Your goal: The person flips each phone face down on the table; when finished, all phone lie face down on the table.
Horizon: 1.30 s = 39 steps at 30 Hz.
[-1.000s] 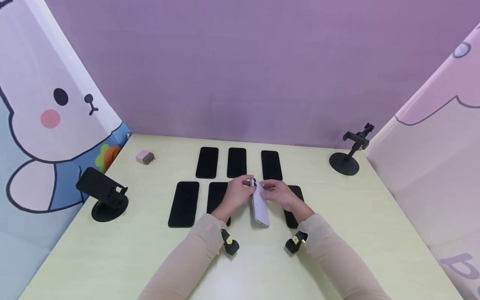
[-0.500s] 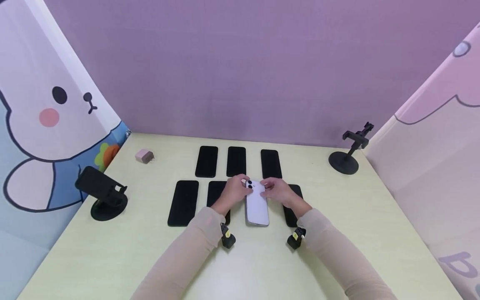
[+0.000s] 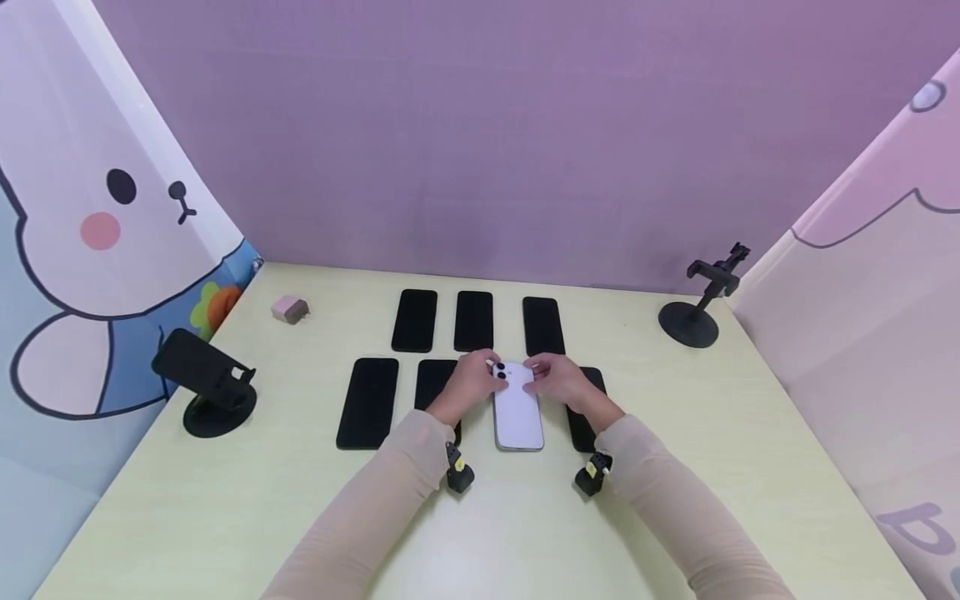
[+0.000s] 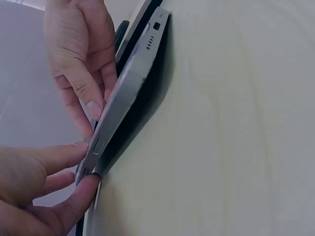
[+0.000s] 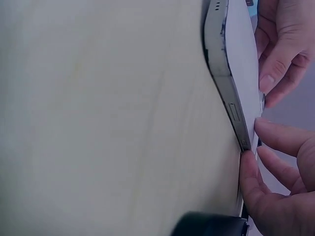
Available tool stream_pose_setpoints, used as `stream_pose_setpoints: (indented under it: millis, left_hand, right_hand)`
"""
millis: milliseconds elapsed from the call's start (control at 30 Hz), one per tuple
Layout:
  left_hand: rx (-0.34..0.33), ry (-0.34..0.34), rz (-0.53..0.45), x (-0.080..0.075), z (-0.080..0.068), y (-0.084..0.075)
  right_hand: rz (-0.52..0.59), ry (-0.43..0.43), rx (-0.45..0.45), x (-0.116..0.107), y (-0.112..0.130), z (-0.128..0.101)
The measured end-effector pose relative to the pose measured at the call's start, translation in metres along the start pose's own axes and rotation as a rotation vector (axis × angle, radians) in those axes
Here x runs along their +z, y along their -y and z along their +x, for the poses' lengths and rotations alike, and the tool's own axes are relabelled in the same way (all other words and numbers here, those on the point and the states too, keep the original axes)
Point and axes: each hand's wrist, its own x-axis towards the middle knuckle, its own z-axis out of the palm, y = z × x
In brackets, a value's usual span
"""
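Observation:
A white phone (image 3: 517,414) lies back up on the pale table (image 3: 225,508), its two camera lenses at the far end. My left hand (image 3: 486,377) pinches the far left corner and my right hand (image 3: 536,377) pinches the far right corner. In the left wrist view, the left thumb (image 4: 81,196) sits under the phone's metal edge (image 4: 125,96), which is still tilted slightly off the table. The right wrist view shows the right thumb (image 5: 248,172) on the phone's other edge (image 5: 222,73).
Three black phones (image 3: 473,321) lie screen up in a back row. Others (image 3: 367,402) flank the white one, partly under my arms. A pink charger (image 3: 288,310) sits far left. Black stands are at the left (image 3: 210,387) and right (image 3: 701,304). Cloth walls enclose the table.
The white phone has turned from standing on its side edge to lying back up and has come down almost flat onto the table. Both hands stayed at its far end.

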Motion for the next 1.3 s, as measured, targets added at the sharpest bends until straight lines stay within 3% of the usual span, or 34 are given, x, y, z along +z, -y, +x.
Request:
stream_pose_setpoints:
  millis: [200,467,733,900,1167,1300]
  left_hand:
    - [0.006,-0.016,-0.002,0.002,-0.002,-0.002]
    - [0.094,-0.038,0.055,0.004,-0.004,-0.002]
    - [0.031,-0.006,0.029,-0.002,-0.005,-0.004]
    - [-0.016,-0.025,-0.019,-0.020,-0.010,0.000]
    - [0.025,-0.060,0.010,-0.061,-0.017,0.020]
    - [0.015,-0.058,0.047,-0.079,-0.022,0.032]
  right_hand:
    - [0.009,-0.012,-0.002,0.000,0.000,-0.002]
    - [-0.028,-0.040,0.021,0.003,0.001,0.000]
    - [-0.075,-0.039,0.019,0.001,0.007,-0.002]
    - [-0.102,-0.041,-0.015,0.005,0.024,-0.005]
    - [-0.039,0.011,-0.138,0.026,0.047,0.001]
    - [-0.018,0.062,-0.149,0.039,0.058,0.005]
